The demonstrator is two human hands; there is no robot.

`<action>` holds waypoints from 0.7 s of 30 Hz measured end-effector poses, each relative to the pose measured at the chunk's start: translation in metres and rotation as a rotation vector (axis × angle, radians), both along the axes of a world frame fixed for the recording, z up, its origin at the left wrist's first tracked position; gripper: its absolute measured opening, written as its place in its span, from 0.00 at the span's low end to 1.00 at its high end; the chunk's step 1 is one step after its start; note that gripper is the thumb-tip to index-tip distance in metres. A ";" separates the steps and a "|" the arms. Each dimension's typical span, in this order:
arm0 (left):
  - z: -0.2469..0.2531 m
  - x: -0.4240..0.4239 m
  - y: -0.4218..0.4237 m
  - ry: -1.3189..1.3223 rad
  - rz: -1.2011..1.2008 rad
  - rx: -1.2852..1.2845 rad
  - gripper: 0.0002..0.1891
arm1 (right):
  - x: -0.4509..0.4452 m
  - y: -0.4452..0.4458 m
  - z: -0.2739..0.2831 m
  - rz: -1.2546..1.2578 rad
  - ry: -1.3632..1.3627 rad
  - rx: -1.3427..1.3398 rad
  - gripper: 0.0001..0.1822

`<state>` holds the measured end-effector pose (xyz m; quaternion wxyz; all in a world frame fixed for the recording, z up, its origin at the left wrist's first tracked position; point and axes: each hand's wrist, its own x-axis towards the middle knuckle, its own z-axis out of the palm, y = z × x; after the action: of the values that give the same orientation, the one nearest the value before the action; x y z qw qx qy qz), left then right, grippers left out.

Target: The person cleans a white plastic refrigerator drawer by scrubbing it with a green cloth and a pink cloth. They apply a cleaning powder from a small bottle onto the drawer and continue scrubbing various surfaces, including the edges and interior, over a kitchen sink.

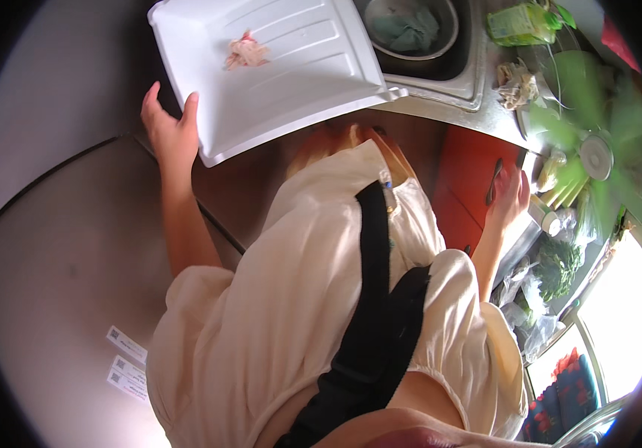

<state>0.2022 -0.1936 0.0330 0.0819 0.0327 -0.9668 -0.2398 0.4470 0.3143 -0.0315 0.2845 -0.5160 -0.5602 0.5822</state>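
Note:
My left hand [172, 129] is at the left wall of a white plastic bin [298, 67]. Its thumb overlaps the wall, the fingers are spread outside it, and a gap shows between them. A crumpled pinkish-white scrap [247, 51], of unclear material, lies on the bin's ribbed bottom. The bin's near right corner overlaps the edge of the steel sink [475, 92]. What supports the bin underneath is hidden. To the right, my right hand [505, 193] is blurred beside the counter and red cabinet front [461, 179]; its fingers are apart, with nothing visible in them.
A metal bowl [449, 39] holding a greenish cloth [410, 28] sits in the sink. On the counter are a green bottle [522, 25], a crumpled cloth [517, 84], a spinning green fan [596, 154] and leafy greens [560, 269]. A grey appliance panel [63, 269] stands at left.

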 end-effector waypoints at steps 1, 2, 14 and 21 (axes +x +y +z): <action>-0.003 -0.011 -0.001 -0.021 -0.013 -0.005 0.40 | -0.033 -0.026 0.030 0.204 -0.031 0.068 0.22; -0.002 -0.022 -0.002 -0.046 0.005 0.023 0.41 | -0.064 -0.047 0.055 0.390 0.008 0.113 0.19; -0.011 -0.167 0.000 0.343 -0.374 -0.283 0.37 | -0.306 -0.284 0.028 1.945 -0.269 0.791 0.25; -0.032 -0.258 0.070 0.212 -0.656 -0.332 0.33 | -0.352 -0.346 -0.102 1.809 -0.123 1.454 0.23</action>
<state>-0.0554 -0.1240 0.0015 0.1047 -0.3173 -0.9377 -0.0952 0.0951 -0.0319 -0.1334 -0.0339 0.3303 -0.9391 0.0879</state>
